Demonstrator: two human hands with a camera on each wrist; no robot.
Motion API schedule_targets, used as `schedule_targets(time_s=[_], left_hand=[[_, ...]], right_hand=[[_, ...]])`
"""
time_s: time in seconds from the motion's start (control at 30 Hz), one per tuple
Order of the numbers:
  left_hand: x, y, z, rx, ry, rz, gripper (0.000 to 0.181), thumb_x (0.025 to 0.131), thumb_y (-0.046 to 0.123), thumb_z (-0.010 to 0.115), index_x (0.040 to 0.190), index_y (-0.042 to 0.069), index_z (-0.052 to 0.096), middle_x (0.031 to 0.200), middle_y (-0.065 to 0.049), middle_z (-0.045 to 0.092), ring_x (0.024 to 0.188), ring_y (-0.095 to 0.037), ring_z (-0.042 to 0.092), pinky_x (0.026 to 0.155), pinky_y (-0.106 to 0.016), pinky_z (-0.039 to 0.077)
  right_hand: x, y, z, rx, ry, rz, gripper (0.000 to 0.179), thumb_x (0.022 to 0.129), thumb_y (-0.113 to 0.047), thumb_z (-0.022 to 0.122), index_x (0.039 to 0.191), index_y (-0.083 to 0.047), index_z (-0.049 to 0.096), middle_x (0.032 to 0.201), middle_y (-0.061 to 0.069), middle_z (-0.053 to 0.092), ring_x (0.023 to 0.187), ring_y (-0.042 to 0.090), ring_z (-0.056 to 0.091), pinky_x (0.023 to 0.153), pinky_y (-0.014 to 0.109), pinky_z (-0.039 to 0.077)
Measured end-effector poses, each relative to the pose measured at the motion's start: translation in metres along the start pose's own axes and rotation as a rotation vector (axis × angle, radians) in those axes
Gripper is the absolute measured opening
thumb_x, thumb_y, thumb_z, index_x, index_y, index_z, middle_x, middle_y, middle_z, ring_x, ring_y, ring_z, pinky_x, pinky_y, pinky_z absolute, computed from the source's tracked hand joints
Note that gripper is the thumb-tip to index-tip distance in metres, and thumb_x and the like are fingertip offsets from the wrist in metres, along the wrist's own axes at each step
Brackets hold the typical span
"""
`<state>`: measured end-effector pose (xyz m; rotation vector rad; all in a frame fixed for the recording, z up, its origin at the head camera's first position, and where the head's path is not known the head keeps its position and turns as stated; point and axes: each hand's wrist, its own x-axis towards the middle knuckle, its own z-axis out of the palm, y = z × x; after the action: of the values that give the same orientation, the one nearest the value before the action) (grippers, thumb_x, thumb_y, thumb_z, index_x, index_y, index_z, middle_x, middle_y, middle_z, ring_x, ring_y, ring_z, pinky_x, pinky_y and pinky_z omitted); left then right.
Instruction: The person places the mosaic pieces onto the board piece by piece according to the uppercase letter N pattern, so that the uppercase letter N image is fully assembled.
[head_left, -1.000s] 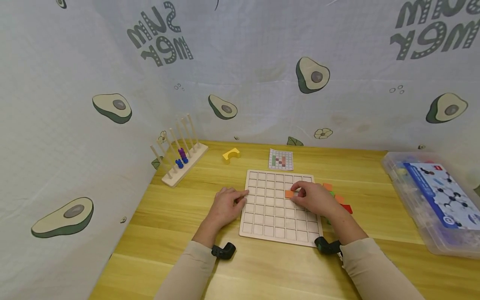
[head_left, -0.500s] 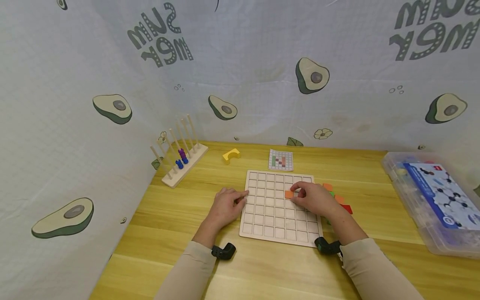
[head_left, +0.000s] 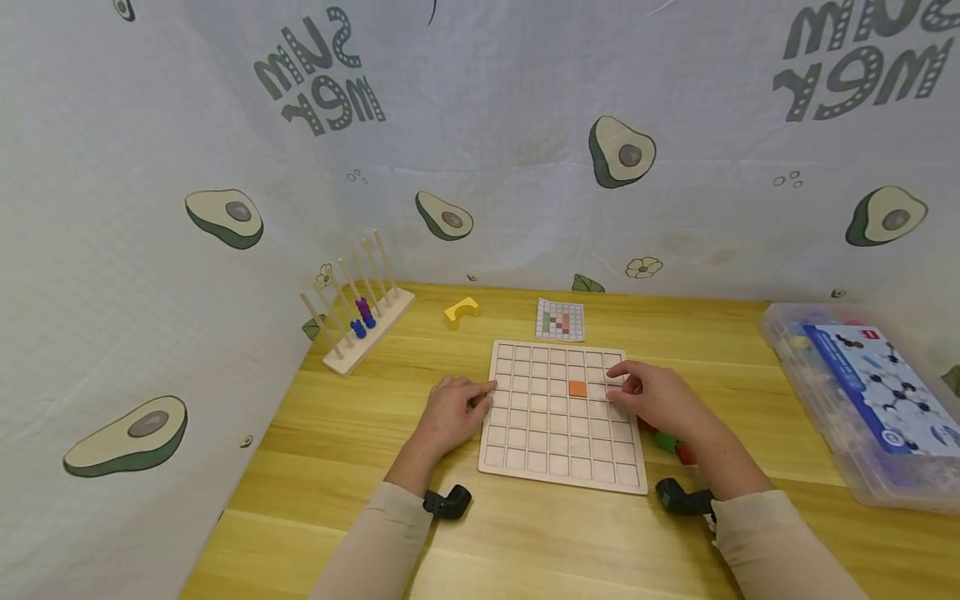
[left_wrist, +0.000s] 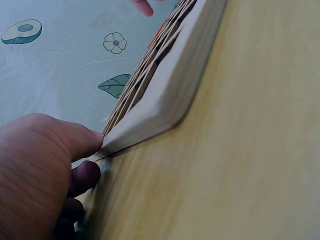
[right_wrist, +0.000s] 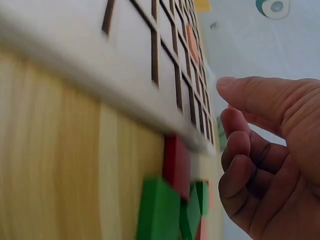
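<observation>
A wooden grid board (head_left: 537, 452) lies flat on the table. One orange square tile (head_left: 577, 389) sits in one of its cells; the right wrist view shows the same tile (right_wrist: 192, 44). My left hand (head_left: 452, 414) touches the board's left edge with its fingertips, and the left wrist view shows a digit against the rim. Over the board's right side is my right hand (head_left: 660, 402), thumb and index finger apart with nothing between them. Beside the board's right edge, partly hidden by that hand, lie green blocks (right_wrist: 159, 207) and a dark red block (right_wrist: 176, 165).
A printed pattern card (head_left: 560, 320) lies behind the board. To its left are a yellow arch block (head_left: 461, 311) and a wooden peg rack (head_left: 375, 329) with blue and purple beads. A clear plastic box (head_left: 813, 392) with a blue-and-white booklet on it stands at right.
My right hand has let go of the orange tile and moved to the right, away from it. The tile stays in its cell. The left hand has not moved.
</observation>
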<state>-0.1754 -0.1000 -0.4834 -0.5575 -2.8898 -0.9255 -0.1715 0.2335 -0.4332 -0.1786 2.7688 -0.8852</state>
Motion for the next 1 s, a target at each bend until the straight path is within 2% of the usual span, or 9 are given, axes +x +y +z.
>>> schedule_targets(time_s=[0.17,0.27,0.43,0.67,0.87,1.0], left_hand=[[0.001,0.0,0.0,0.001,-0.002,-0.004,0.03,0.101,0.026,0.064,0.129,0.022,0.073,0.082,0.009,0.062,0.078,-0.011,0.042,0.077,-0.028,0.034],[0.001,0.0,0.0,0.003,-0.004,-0.005,0.03,0.101,0.027,0.064,0.13,0.023,0.073,0.083,0.009,0.063,0.078,-0.011,0.042,0.077,-0.028,0.034],[0.001,0.0,0.0,0.006,-0.002,0.003,0.031,0.101,0.027,0.063,0.13,0.022,0.073,0.088,0.006,0.068,0.078,-0.011,0.044,0.077,-0.028,0.035],[0.0,0.0,0.0,0.003,0.0,0.0,0.031,0.101,0.027,0.063,0.13,0.022,0.073,0.091,0.004,0.07,0.079,-0.011,0.045,0.078,-0.028,0.036],[-0.001,0.0,0.001,-0.006,-0.003,-0.001,0.031,0.101,0.027,0.063,0.13,0.021,0.073,0.094,0.003,0.07,0.081,-0.012,0.045,0.079,-0.029,0.036],[0.0,0.0,0.001,-0.006,0.002,0.005,0.031,0.101,0.027,0.063,0.13,0.021,0.073,0.094,0.003,0.071,0.081,-0.012,0.046,0.079,-0.029,0.037]], right_hand=[[-0.006,0.024,-0.013,-0.064,0.045,0.002,0.04,0.096,-0.027,0.07,0.128,-0.004,0.063,0.092,0.007,0.063,0.075,0.018,0.053,0.064,0.031,0.044],[-0.007,0.039,-0.022,-0.09,0.06,0.0,0.04,0.096,-0.026,0.07,0.127,-0.002,0.063,0.09,0.008,0.064,0.071,0.017,0.053,0.061,0.031,0.043],[-0.006,0.056,-0.038,-0.106,0.042,0.056,0.043,0.098,-0.026,0.067,0.13,0.002,0.06,0.092,0.012,0.065,0.069,0.018,0.054,0.06,0.031,0.044],[0.005,0.066,-0.052,-0.161,0.011,0.085,0.042,0.098,-0.026,0.065,0.128,0.003,0.06,0.093,0.015,0.064,0.074,0.022,0.054,0.064,0.031,0.044],[0.012,0.072,-0.05,-0.142,-0.035,0.127,0.043,0.098,-0.03,0.066,0.127,0.001,0.061,0.097,0.017,0.064,0.08,0.025,0.055,0.067,0.031,0.047],[0.012,0.073,-0.049,-0.131,-0.048,0.128,0.046,0.097,-0.032,0.068,0.128,0.001,0.061,0.098,0.016,0.063,0.081,0.026,0.055,0.067,0.031,0.046]])
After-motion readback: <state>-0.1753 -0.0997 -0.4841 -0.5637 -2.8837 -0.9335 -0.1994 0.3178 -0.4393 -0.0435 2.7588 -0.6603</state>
